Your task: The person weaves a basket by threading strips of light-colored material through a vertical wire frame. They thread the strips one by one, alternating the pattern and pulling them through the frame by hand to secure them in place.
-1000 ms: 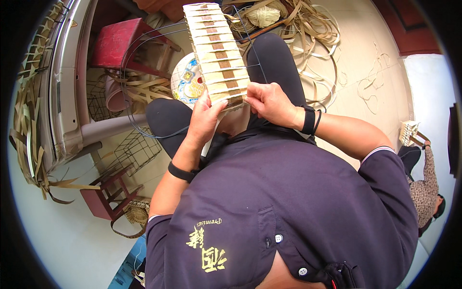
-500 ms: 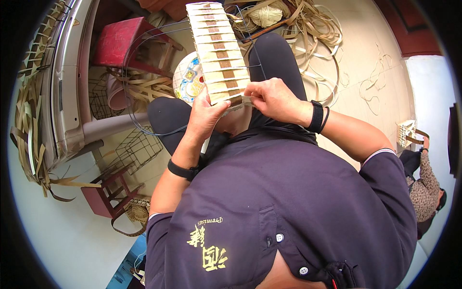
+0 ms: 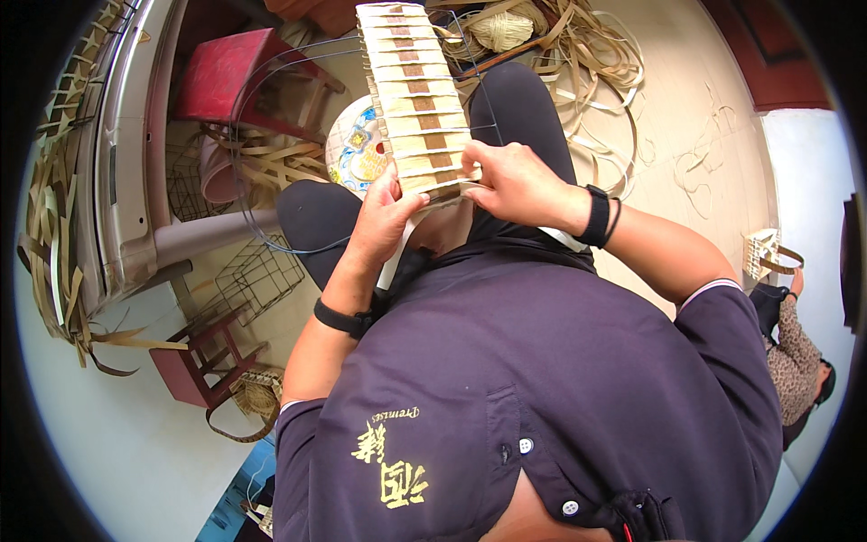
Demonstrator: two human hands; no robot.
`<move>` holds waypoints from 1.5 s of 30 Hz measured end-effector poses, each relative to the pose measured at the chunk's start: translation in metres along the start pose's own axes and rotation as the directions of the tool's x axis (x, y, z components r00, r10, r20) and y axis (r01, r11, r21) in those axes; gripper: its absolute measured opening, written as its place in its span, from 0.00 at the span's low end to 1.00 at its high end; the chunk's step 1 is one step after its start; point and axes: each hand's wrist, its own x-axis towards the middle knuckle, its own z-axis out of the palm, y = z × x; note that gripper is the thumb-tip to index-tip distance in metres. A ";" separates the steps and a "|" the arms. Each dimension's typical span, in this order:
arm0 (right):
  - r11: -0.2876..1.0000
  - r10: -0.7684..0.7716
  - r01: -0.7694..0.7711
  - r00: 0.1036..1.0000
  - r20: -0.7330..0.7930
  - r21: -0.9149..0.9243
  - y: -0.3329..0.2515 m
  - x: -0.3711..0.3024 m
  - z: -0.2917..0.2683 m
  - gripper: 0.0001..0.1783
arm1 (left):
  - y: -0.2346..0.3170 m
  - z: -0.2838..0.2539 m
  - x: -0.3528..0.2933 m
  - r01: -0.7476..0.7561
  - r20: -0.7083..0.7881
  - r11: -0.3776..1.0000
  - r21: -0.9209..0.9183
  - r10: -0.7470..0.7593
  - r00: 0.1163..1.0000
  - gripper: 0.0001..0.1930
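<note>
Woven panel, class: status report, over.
Left hand gripping near left corner. Right hand at near right corner, grip unclear. Woven panel pale, brown-striped. Wire frame behind it.

Holding the near left corner of the woven panel with the left hand, curling the right hand at its near right corner, bending both arms toward it.

The left grip holds a cream panel while the right grip touches its near corner.
</note>
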 end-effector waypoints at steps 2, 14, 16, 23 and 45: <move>0.982 0.001 0.007 0.999 0.039 -0.191 0.000 -0.002 -0.008 0.13 | -0.001 -0.004 -0.001 -0.006 0.013 1.000 0.012 0.006 1.000 0.31; 0.974 -0.028 0.028 1.000 0.006 -0.223 -0.008 0.004 0.008 0.12 | 0.006 -0.004 -0.004 0.019 -0.001 0.997 -0.079 -0.019 1.000 0.30; 0.909 0.016 0.014 0.998 0.067 -0.416 -0.016 0.001 -0.003 0.14 | 0.002 -0.012 -0.004 0.048 0.073 0.995 -0.090 -0.041 0.996 0.32; 0.945 -0.107 0.126 0.991 0.078 -0.302 -0.002 -0.001 0.015 0.10 | -0.004 -0.012 -0.003 0.022 0.118 0.988 -0.151 -0.004 0.993 0.35; 0.897 -0.241 0.294 0.951 0.191 -0.330 0.001 0.006 0.004 0.13 | 0.004 0.025 -0.047 -0.094 -0.153 0.361 0.928 0.600 0.785 0.12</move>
